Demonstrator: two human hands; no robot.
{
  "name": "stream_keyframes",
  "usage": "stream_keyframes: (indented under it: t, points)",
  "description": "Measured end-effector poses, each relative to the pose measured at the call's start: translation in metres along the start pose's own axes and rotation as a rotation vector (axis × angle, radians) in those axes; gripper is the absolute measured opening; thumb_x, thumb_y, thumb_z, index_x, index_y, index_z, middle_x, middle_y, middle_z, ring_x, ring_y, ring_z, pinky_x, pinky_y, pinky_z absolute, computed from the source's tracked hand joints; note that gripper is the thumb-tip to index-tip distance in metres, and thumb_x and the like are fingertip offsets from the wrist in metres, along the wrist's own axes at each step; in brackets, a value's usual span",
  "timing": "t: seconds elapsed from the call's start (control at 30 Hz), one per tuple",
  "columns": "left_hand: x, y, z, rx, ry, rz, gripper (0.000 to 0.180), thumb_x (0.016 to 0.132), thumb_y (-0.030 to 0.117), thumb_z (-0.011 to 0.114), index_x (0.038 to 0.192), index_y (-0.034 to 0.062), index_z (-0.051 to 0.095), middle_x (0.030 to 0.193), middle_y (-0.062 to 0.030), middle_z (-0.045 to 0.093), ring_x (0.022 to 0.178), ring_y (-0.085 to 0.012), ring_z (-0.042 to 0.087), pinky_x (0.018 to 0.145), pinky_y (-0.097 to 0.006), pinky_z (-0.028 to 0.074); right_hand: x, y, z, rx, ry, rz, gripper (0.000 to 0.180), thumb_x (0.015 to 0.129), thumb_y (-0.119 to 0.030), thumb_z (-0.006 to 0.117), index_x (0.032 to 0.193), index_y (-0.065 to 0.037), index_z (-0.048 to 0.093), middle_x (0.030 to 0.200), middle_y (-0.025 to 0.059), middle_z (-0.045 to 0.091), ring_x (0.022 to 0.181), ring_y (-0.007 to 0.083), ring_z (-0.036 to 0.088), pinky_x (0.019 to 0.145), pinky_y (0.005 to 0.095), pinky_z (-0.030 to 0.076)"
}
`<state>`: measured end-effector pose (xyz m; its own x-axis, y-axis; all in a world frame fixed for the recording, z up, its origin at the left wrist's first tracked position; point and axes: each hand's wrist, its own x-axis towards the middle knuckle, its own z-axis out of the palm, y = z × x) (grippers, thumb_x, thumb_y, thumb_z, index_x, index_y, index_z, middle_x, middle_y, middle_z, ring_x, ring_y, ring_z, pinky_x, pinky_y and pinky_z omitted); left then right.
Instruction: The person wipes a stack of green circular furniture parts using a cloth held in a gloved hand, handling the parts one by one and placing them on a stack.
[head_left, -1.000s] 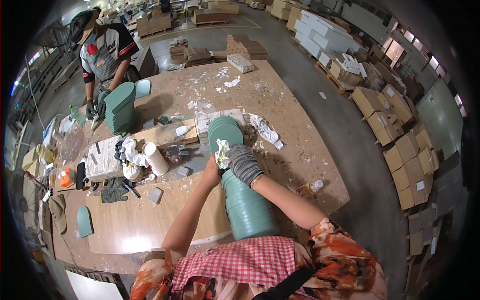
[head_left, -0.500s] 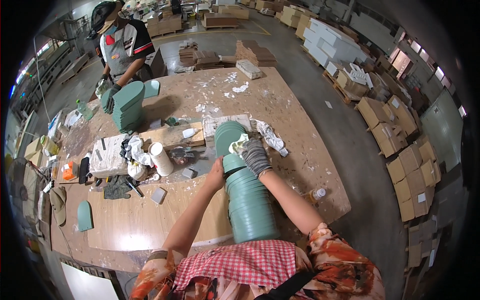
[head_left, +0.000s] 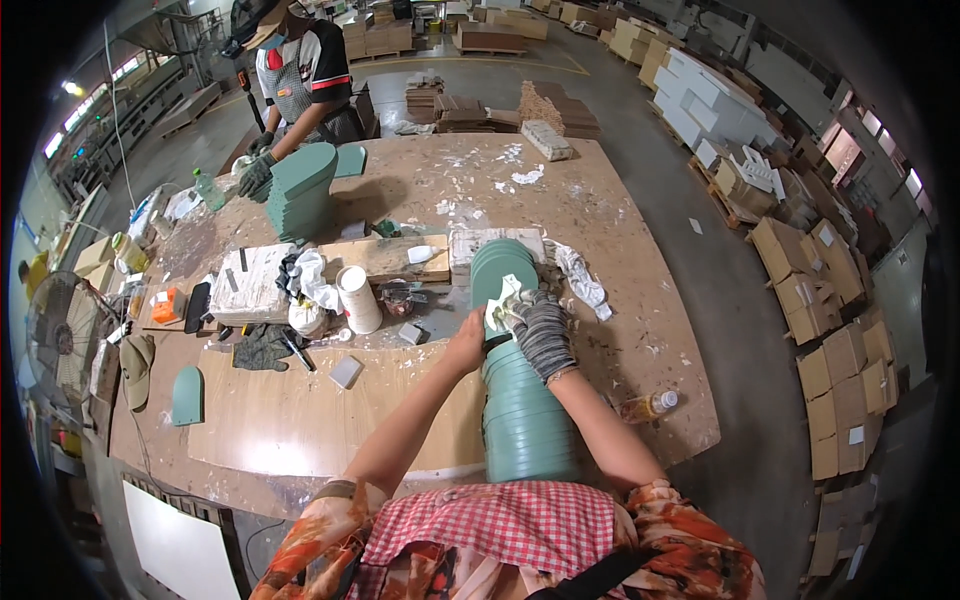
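Note:
A long row of green round-ended panels [head_left: 528,425] lies on the table in front of me, the near ones leaning on one another. Farther off, several more overlap flat, their rounded ends [head_left: 505,255] fanned out. My bare left hand [head_left: 466,342] is closed on the left edge of one green panel; a dark gap shows beside its fingers. In a grey striped glove, my right hand [head_left: 543,335] presses a crumpled white cloth [head_left: 505,303] with yellowish marks onto the panel's face. The bunched cloth partly hides that panel.
Across the table a co-worker [head_left: 305,85] in gloves handles another green stack [head_left: 303,190]. Left of my panels stand a white cup [head_left: 357,300], rags and a wrapped block [head_left: 255,285]. A bottle [head_left: 648,405] lies right of my forearm; one loose panel [head_left: 187,396] lies far left.
The whole view has shifted, so the table sits farther right. My right hand has drawn the cloth slightly nearer and left over the panel. The co-worker's hands have moved back along their stack.

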<state>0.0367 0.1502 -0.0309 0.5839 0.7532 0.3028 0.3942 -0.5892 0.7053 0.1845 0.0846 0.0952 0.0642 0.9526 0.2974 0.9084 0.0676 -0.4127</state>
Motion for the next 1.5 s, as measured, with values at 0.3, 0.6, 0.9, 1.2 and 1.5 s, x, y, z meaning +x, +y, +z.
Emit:
stream_keyframes:
  t: [0.3,0.6,0.9,1.2,1.5]
  points:
    - [-0.004,-0.002,-0.005,0.066,-0.008,-0.007,0.073,0.074,-0.001,0.06,0.136,-0.0026,0.021,0.131,-0.024,0.039,0.123,-0.04,0.039,0.101,-0.04,0.037,-0.002,0.014,0.009,0.056,0.107,0.011,0.025,0.079,-0.01,0.055,0.099,-0.001,0.066,0.101,0.0199,0.06,0.095,0.0354,0.055,0.089,0.0408,0.044]
    - [-0.007,0.011,-0.013,0.019,-0.067,-0.108,0.069,0.076,0.0,0.058,0.134,-0.0038,0.022,0.129,-0.0259,0.039,0.123,-0.041,0.039,0.101,-0.04,0.036,0.004,0.051,0.011,0.398,0.132,0.404,0.023,0.082,-0.011,0.056,0.097,0.004,0.063,0.087,0.02,0.063,0.08,0.028,0.061,0.079,0.0374,0.049]
    - [0.0,0.006,-0.008,0.015,-0.009,-0.026,0.07,0.075,0.002,0.064,0.134,-0.0011,0.027,0.127,-0.0243,0.043,0.12,-0.0389,0.043,0.099,-0.041,0.039,-0.009,0.102,0.027,0.64,0.075,0.564,0.026,0.083,-0.014,0.055,0.097,0.006,0.064,0.075,0.0136,0.065,0.064,0.0165,0.056,0.064,0.0335,0.049]
    - [-0.003,0.002,-0.007,0.03,0.003,0.033,0.072,0.076,0.005,0.063,0.135,-0.0034,0.022,0.128,-0.0266,0.041,0.12,-0.0418,0.041,0.1,-0.041,0.037,-0.009,0.111,0.03,0.504,0.024,0.479,0.027,0.084,-0.021,0.055,0.094,0.003,0.065,0.078,0.0159,0.065,0.069,0.0202,0.059,0.07,0.034,0.048]
    - [-0.003,-0.004,-0.007,0.055,-0.007,0.01,0.071,0.077,0.005,0.063,0.135,-0.0026,0.022,0.128,-0.0265,0.04,0.121,-0.0418,0.041,0.1,-0.04,0.037,0.004,0.059,0.01,0.076,0.106,0.192,0.025,0.086,-0.022,0.054,0.092,-0.001,0.067,0.085,0.0194,0.066,0.079,0.0364,0.062,0.073,0.0419,0.048]
